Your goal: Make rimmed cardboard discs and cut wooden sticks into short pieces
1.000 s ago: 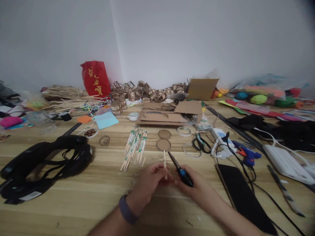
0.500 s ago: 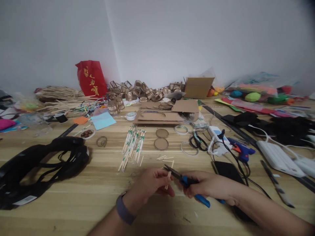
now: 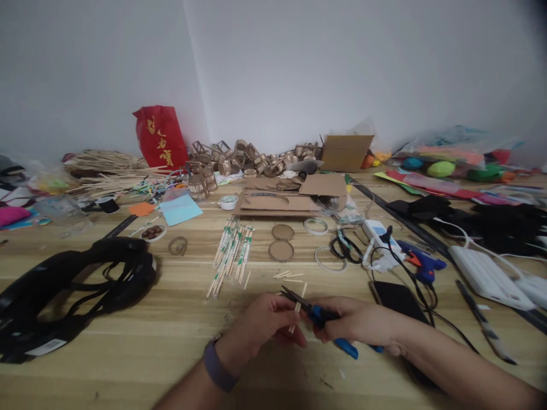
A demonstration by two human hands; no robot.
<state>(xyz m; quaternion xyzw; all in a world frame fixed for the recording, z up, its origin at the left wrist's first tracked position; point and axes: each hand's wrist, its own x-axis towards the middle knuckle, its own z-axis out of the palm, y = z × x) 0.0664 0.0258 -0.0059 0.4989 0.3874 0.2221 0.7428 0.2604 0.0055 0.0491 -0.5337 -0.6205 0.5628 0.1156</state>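
Over the near middle of the table, my left hand pinches thin wooden sticks, partly hidden by the fingers. My right hand is closed round a pair of blue-handled pliers with dark, narrow jaws. The jaws are parted and reach across the sticks close to my left fingertips; I cannot tell whether they touch. Several short cut stick pieces lie just beyond the hands. Paper-wrapped chopsticks are spread farther left, near two round cardboard discs.
A black strapped headset lies at left. To the right are a black phone-like slab, cables, a blue glue gun and a white power bank. Cardboard sheets, small woven-looking baskets and a red bag stand behind.
The pliers and right hand have shifted slightly left over the sticks, and the jaws look a little wider apart. The left hand keeps its pinch. The view has moved a little.
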